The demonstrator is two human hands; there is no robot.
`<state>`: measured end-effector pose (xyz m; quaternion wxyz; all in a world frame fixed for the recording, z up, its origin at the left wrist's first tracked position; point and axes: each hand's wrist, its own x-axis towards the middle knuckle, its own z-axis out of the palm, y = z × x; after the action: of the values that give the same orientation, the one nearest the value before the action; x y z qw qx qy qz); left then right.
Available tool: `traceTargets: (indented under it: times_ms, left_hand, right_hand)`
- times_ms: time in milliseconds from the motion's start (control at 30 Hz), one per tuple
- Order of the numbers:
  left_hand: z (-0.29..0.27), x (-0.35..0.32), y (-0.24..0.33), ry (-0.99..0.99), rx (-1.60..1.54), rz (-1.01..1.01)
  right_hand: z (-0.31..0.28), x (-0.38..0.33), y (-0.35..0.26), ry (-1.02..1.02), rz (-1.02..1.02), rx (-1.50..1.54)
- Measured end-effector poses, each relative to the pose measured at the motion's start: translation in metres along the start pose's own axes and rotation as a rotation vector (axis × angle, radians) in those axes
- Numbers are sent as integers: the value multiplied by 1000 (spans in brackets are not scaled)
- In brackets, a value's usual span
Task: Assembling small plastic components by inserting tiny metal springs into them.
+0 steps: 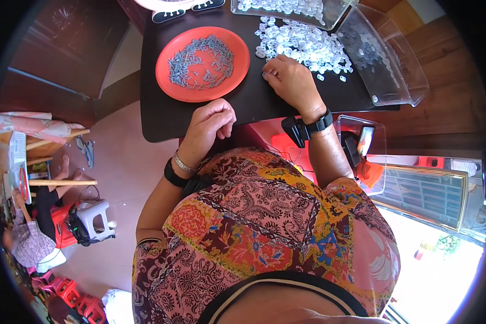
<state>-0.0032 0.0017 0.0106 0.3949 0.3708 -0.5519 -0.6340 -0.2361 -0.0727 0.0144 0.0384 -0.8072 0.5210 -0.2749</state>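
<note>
My left hand [213, 117] is at the near edge of the black table [159, 120], fingers curled closed. Whatever it may hold is hidden. Just beyond it lies a round red plate [242, 65] with many small grey screws [220, 54] spread in a ring. My right hand [292, 82] rests at the near left side of a pile of small white plastic pieces [308, 47], each with holes. Its fingers are bent inward toward the tabletop, and I cannot make out anything between them. A few white pieces lie loose to the right of the pile.
A clear bin [410, 86] with more pieces leans at the table's right. Another clear tub [337, 12] of white pieces stands at the back. Below the right edge is a clear box [380, 181]. Across the floor at left, another person [35, 245] sits near a grey stool [97, 218].
</note>
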Motion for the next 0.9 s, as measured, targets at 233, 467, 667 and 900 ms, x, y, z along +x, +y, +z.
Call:
traceTargets:
  times_ms: [233,467,667,900]
  left_hand:
    - [0,1,-5,25,-35,15]
    - [1,0,-10,102,-20,23]
    - [0,-5,-9,168,-22,58]
    - [-10,-13,-7,199,35,90]
  right_hand:
    - [-5,-2,-13,-201,141,401]
    - [3,-19,-69,-230,70,855]
    - [-4,-15,-80,-210,157,926]
    - [3,-7,-93,-245,72,957]
